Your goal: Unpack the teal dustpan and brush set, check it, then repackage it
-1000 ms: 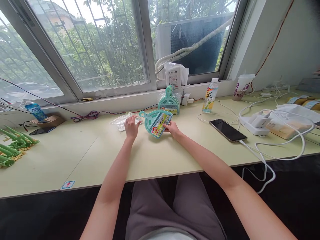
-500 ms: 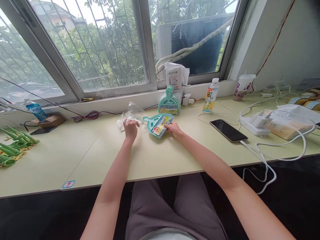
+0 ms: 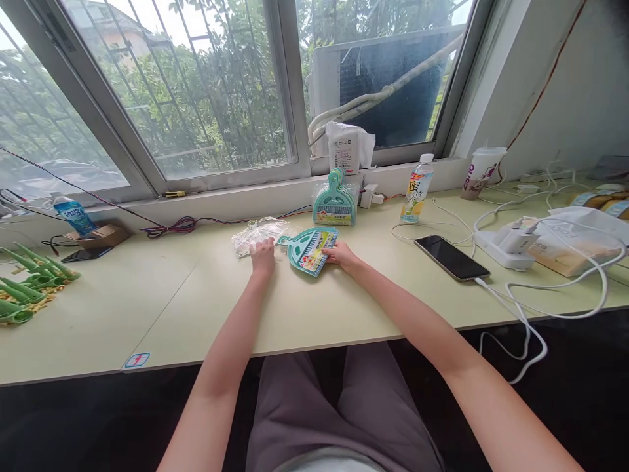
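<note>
A small teal dustpan-and-brush set (image 3: pixel 308 248) with a colourful label lies flat on the pale green desk (image 3: pixel 162 301). My right hand (image 3: pixel 343 255) pinches its right edge. My left hand (image 3: pixel 263 256) rests closed on the near edge of a crumpled clear plastic bag (image 3: pixel 258 232), just left of the dustpan's handle. A stack of like teal dustpan sets (image 3: pixel 335 200) stands upright behind, against the window ledge.
A phone (image 3: pixel 451 257) on a white cable lies to the right, beside a power strip (image 3: pixel 506 244), a drink bottle (image 3: pixel 415 189) and a cup (image 3: pixel 480 173). Green plastic pieces (image 3: pixel 24 288) lie at far left near a blue bottle (image 3: pixel 73 216) and cardboard box (image 3: pixel 98 235).
The dustpan set, held tilted up a second ago, now lies flat on the desk. The plastic bag rose under my left hand, then settled back down flat.
</note>
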Motion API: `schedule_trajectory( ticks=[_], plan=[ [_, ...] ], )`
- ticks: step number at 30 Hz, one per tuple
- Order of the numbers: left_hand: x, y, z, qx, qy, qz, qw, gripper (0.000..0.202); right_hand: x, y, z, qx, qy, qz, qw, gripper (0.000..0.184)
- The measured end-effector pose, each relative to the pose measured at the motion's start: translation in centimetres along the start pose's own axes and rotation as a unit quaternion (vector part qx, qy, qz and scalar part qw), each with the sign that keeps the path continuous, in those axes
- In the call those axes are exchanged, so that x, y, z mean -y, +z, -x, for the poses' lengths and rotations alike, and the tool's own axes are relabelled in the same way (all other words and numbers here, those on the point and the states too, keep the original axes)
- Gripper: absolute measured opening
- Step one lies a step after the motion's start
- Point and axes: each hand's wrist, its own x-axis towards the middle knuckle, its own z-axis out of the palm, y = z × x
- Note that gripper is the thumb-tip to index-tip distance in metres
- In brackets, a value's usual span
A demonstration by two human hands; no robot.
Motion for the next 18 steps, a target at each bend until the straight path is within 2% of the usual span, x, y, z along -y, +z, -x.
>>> schedule_trajectory(
  ticks=[3, 7, 9, 14, 18],
  plan=[
    [0.4, -0.2, -0.2, 0.035, -0.016, -0.006, 0.999, 0.036, -0.2, 0.0, -0.1, 0.016, -0.007, 0.006, 1.0, 0.021],
    [-0.2, -0.7, -0.1, -0.032, 0.022, -0.021, 0.999, 0.048, -0.6, -0.2, -0.6, 0.015, -0.021, -0.004, 1.0, 0.024],
    [-0.9, -0.8, 0.1, -0.045, 0.05, -0.016, 0.998, 0.051, -0.7, -0.2, -0.8, -0.001, -0.031, -0.014, 0.999, 0.025],
    [-2.7, -1.0, 0.8, 0.004, 0.141, 0.054, 0.988, 0.05, -0.6, -0.5, -1.1, -0.045, -0.058, -0.037, 0.997, 0.023],
    [-3.8, -1.6, 1.1, -0.009, 0.147, 0.092, 0.985, 0.047, -0.1, -0.3, -0.7, -0.002, -0.065, -0.038, 0.997, 0.021]
  ],
)
